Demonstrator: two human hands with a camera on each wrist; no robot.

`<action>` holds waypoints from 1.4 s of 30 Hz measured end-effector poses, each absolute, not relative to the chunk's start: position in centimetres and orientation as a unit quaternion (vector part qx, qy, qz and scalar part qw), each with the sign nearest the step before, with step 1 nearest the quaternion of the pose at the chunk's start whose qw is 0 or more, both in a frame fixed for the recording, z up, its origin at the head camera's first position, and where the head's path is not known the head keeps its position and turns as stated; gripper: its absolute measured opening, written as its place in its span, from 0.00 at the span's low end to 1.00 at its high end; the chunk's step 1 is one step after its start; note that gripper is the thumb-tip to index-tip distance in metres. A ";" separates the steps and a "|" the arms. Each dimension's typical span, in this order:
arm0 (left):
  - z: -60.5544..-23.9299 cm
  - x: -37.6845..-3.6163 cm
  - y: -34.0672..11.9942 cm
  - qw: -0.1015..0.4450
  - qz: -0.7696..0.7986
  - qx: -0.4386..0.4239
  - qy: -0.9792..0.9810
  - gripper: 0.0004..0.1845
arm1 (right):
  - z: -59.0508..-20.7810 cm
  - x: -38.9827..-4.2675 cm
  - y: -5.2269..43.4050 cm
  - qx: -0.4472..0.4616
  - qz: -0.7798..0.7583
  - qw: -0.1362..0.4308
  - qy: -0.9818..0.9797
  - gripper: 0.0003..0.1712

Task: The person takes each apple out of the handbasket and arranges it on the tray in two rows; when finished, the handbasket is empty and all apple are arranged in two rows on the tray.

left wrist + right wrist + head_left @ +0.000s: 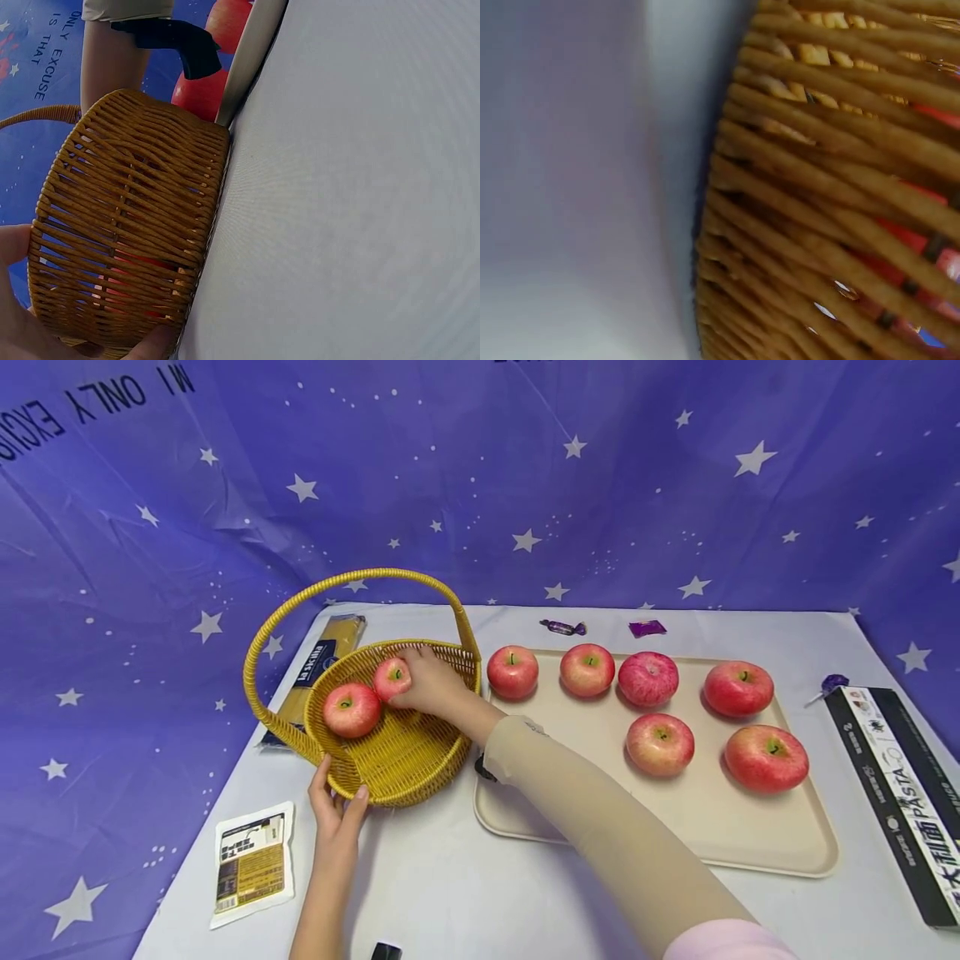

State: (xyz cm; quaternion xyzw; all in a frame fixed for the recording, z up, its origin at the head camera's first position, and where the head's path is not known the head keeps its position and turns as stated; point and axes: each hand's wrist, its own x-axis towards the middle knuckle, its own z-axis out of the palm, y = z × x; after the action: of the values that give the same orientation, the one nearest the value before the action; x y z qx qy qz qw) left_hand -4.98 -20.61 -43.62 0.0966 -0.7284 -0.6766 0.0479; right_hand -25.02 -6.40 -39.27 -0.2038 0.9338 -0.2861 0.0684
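A yellow wicker basket (405, 760) with a tall handle stands on the white table, left of a beige tray (675, 827). Inside it lie two red apples: one at the left (351, 710) and a smaller-looking one (392, 678) that my right hand (426, 681) grips at the far side. My left hand (336, 802) holds the basket's near rim between thumb and fingers; the left wrist view shows the basket wall (127, 232) close up. The right wrist view is filled by blurred wicker (832, 187). Several red apples (660, 743) sit on the tray.
A pasta packet (318, 664) lies behind the basket. A small white and yellow packet (251, 864) lies at the front left. A long black pasta box (896, 777) runs along the right edge. Two purple candies (647, 628) lie behind the tray.
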 end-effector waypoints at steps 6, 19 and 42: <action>-43.6 -4.9 -20.7 0.047 -0.679 0.094 -0.727 0.38 | -39.0 -24.5 -6.1 -0.214 -0.285 0.059 0.933 0.46; -43.6 -5.0 -20.5 0.058 -0.685 0.079 -0.722 0.37 | -35.4 -20.0 0.9 -0.280 -0.370 -0.024 0.885 0.43; -43.4 -5.0 -20.7 0.051 -0.683 0.090 -0.723 0.37 | -37.9 -14.1 17.0 -0.185 -0.311 -0.004 0.932 0.45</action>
State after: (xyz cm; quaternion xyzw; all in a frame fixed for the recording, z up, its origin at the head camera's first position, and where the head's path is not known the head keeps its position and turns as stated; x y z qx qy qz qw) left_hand -4.98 -20.67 -43.42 0.0901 -0.7233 -0.6827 0.0510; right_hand -14.12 16.95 -37.91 -0.1851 0.9323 -0.3108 -0.0037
